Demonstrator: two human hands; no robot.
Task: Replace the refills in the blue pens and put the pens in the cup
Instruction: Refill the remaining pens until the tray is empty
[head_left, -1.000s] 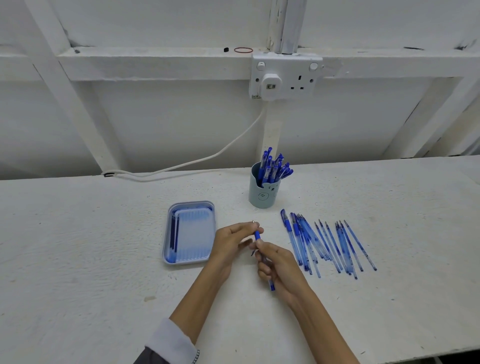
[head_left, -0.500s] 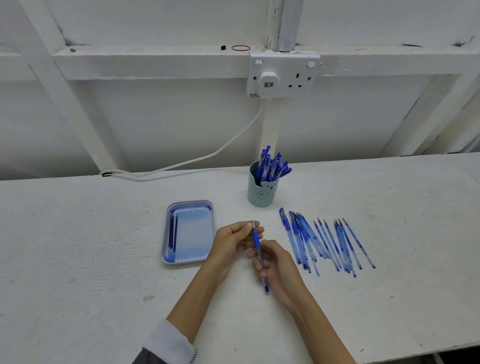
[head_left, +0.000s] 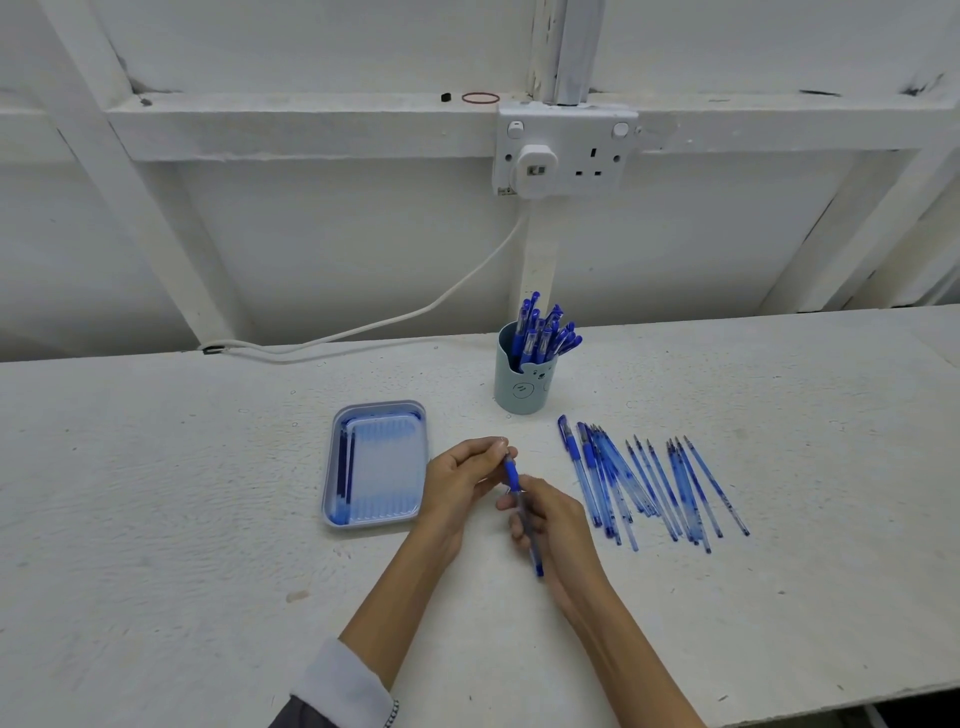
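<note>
A blue pen (head_left: 524, 514) is held between both hands over the white table. My left hand (head_left: 460, 483) pinches its front end at the blue grip, and my right hand (head_left: 553, 519) curls round the clear barrel lower down. The pale blue cup (head_left: 524, 387) stands behind the hands, with several blue pens (head_left: 543, 330) sticking out of it. To the right, a row of several blue pens and refills (head_left: 649, 486) lies flat on the table.
A light blue tray (head_left: 376, 465) with thin dark refills along its left side lies left of my hands. A white cable (head_left: 363, 327) runs from the wall socket (head_left: 563, 150) along the table's back edge.
The pen has slid down in my right hand, so more of it sticks out below the palm. My left fingers have closed up on the front end. Both hands stay in place.
</note>
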